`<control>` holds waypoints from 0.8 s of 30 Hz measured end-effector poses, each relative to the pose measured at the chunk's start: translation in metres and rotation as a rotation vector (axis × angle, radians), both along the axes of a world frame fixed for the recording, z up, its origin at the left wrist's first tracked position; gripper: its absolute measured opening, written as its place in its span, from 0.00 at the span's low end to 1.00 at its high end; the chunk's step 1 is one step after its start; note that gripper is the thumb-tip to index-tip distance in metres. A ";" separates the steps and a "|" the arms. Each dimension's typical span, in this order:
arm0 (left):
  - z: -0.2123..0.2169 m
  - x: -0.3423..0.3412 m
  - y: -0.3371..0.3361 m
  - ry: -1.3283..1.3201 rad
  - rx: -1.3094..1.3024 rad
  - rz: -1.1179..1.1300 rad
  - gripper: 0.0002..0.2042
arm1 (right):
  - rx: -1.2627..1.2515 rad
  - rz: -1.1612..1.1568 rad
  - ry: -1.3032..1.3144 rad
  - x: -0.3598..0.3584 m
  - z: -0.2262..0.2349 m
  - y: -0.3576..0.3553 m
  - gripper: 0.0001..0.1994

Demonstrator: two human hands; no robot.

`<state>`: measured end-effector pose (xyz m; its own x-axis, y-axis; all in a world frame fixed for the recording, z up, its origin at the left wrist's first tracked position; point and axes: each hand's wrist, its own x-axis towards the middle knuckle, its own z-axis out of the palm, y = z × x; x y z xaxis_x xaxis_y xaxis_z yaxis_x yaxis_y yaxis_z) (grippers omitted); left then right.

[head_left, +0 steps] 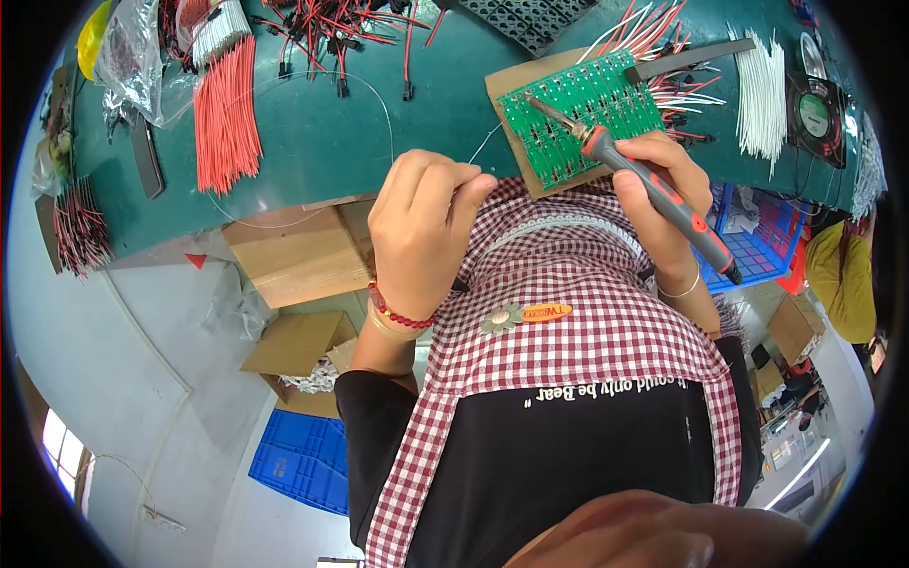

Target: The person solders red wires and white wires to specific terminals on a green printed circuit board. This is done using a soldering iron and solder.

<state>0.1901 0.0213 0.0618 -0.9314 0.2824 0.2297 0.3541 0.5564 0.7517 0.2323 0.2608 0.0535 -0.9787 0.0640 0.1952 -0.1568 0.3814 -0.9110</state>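
Note:
My right hand grips a grey and red soldering iron. Its metal tip reaches over the upper left part of a green circuit board panel; whether it touches is unclear. The panel, covered with small parts in rows, lies on a piece of brown cardboard. My left hand is closed left of the panel, pinching a thin silvery solder wire. One end slants up toward the cardboard, and the rest loops away to the left. A dark bar lies across the panel's upper right corner.
Bundles of red wires and white wires lie on the green table. Red-black connector leads and a black tray sit at the back. A small fan stands right; a blue crate is below the edge.

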 end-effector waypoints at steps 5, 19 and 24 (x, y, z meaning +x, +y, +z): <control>-0.007 -0.006 0.004 -0.005 -0.007 -0.036 0.08 | 0.043 0.017 0.029 -0.004 -0.001 -0.002 0.12; -0.016 -0.013 0.007 0.007 -0.006 -0.052 0.06 | 0.090 0.066 0.038 -0.013 0.007 -0.007 0.12; -0.015 -0.013 0.008 0.016 -0.011 -0.062 0.06 | 0.104 0.077 0.063 -0.012 0.010 -0.008 0.13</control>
<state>0.1768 0.0296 0.0472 -0.9082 0.3422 0.2411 0.4002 0.5409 0.7398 0.2206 0.2526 0.0637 -0.9656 -0.0346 0.2578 -0.2446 0.4583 -0.8545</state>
